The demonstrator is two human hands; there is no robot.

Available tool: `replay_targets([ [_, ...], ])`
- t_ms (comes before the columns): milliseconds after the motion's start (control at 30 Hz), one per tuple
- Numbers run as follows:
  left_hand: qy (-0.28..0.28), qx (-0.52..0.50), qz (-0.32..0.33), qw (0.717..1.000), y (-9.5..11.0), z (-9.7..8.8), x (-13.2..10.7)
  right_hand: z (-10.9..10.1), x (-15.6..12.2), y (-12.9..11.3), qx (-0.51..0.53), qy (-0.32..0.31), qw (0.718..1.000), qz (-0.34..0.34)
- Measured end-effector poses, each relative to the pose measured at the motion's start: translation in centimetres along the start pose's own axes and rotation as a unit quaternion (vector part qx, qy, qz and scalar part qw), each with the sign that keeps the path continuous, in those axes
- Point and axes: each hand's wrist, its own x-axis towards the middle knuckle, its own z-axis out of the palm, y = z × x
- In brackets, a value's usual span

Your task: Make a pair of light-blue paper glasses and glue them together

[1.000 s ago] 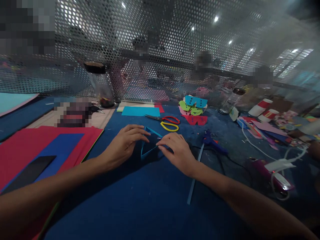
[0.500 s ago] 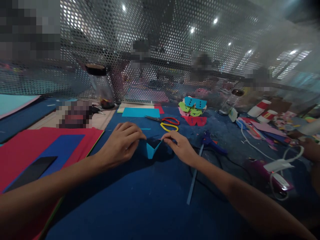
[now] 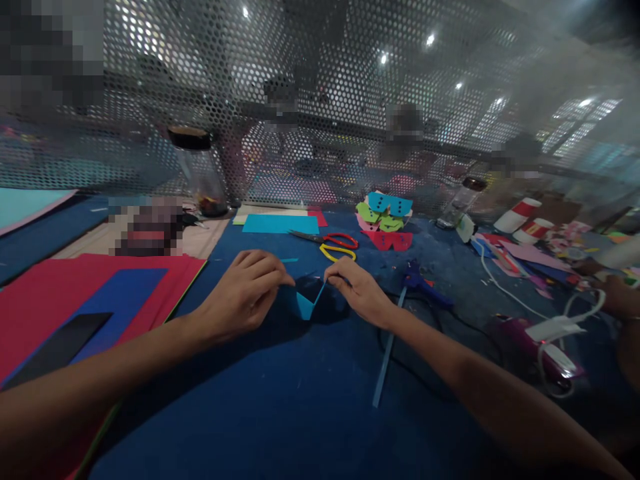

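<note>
Between my two hands, a small piece of blue paper (image 3: 303,307) is bent into a V just above the blue tabletop. My left hand (image 3: 253,290) pinches its left end between thumb and fingers. At the other end, the fingertips of my right hand (image 3: 357,290) are closed on the paper's upper edge. Scissors (image 3: 340,247) with one red and one yellow handle lie just beyond my hands. A blue glue gun (image 3: 425,287) rests right of my right hand, and a narrow blue strip (image 3: 385,367) lies under my right forearm.
Red sheets (image 3: 50,287) are stacked at left, topped by blue and black pieces. Cut paper shapes (image 3: 387,207) stand near the perforated screen (image 3: 320,133). Jars (image 3: 197,173) are at the back. A purple device (image 3: 545,350) with white cord and another person's hand (image 3: 617,293) are at right.
The blue paper's fold has shifted slightly to the right, and its right side now stands steeper. Both hands keep their pinch on it.
</note>
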Motion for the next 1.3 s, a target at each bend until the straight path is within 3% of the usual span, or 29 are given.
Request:
replay_targets([
  [500,0.008,-0.023,0.014,1.0,0.7,-0.1,0.1,-1.0,0.4,-1.1,0.141,-0.013,0.987,0.079],
  [967,-0.011,-0.059,0.012,0.998,1.5,0.0,0.0,-0.7,0.4,-0.1,0.134,-0.063,0.987,0.057],
  [1300,-0.022,-0.053,0.014,0.998,1.5,0.0,-0.1,-0.6,0.5,0.4,0.225,-0.07,0.968,0.082],
])
